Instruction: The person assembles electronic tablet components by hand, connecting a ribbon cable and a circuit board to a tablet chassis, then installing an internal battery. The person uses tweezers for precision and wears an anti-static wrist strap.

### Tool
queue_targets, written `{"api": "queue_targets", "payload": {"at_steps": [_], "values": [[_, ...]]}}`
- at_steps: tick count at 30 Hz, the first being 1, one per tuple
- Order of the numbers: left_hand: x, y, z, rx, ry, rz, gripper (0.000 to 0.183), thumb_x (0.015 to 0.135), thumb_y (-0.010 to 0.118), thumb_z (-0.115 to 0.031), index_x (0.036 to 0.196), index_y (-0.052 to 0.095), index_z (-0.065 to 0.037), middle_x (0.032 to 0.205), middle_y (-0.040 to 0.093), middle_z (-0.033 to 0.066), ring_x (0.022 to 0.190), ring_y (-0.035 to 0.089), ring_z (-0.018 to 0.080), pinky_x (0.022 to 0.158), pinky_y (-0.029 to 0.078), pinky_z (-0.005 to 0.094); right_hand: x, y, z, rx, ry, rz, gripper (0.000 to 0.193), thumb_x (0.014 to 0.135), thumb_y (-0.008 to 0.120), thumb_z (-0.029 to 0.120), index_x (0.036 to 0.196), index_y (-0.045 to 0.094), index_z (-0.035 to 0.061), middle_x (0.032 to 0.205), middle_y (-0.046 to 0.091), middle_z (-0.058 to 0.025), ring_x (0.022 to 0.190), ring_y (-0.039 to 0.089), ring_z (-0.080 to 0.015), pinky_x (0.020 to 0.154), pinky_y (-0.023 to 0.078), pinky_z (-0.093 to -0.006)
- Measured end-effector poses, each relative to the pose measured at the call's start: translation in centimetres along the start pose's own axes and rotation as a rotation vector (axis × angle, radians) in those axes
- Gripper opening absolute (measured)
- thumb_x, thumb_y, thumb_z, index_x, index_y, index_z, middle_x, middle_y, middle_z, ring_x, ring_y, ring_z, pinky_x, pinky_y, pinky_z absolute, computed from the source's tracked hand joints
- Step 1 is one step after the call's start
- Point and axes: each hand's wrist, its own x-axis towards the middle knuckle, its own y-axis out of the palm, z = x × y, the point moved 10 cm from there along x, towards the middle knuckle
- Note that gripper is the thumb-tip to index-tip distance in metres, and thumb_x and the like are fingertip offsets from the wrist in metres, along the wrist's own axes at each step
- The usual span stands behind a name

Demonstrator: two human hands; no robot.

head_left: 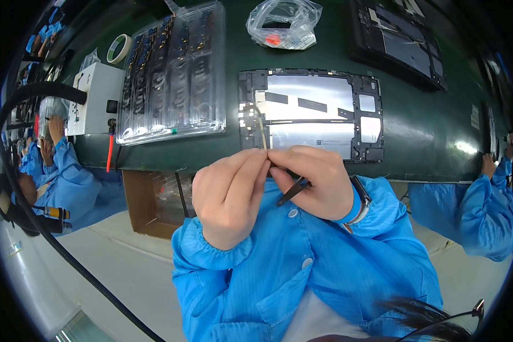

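Observation:
My left hand is closed, its fingertips pinching the lower end of a thin pale cable. The cable's upper part lies over the left side of an opened tablet housing with a silver metal middle and black ends. My right hand is closed too, its thumb and forefinger meeting the left fingertips at the cable end. Black tweezers sit in my right hand and stick out below the fingers; their tips are hidden. Both hands are at the near edge of the green table, just below the housing.
A clear plastic tray of small dark parts lies at the left, beside a white box with a thick black hose. Farther back are a tape roll, a plastic bag and stacked black housings. People work at both sides.

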Motion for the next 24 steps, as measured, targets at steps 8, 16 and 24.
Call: {"api": "queue_targets", "payload": {"at_steps": [8,16,24], "values": [[0.4,0.6,-0.8,0.133,0.102,0.102,0.027,0.059,0.068,-0.002,0.085,0.063,-0.003,0.083,0.062,0.0061,0.067,0.059,0.0194,0.058,0.043,0.0288,-0.1,0.2,0.2,-0.116,-0.053,0.028,0.031,0.065,0.063,0.003,0.096,0.058,0.0029,0.068,0.055,-0.0077,0.057,0.055,-0.0255,0.048,0.042,-0.0351],[-7.3,-12.0,10.4,0.554,-0.571,-0.320,0.009,0.075,0.059,0.005,0.082,0.063,0.001,0.078,0.063,0.0088,0.070,0.059,0.0185,0.061,0.047,0.0271,-0.1,1.1,-0.2,-0.017,-0.076,0.127,0.036,0.061,0.061,0.000,0.097,0.060,0.0028,0.068,0.056,-0.0063,0.059,0.056,-0.0234,0.051,0.043,-0.0327],[-20.1,-11.3,19.0,0.818,-0.912,0.329,0.014,0.081,0.058,-0.014,0.087,0.064,-0.002,0.082,0.063,0.0138,0.066,0.061,0.0269,0.061,0.048,0.0339,1.0,0.2,-2.0,0.102,0.066,0.155,0.027,0.067,0.061,-0.001,0.094,0.062,0.0014,0.067,0.057,-0.0109,0.060,0.056,-0.0255,0.053,0.045,-0.0323]]}}
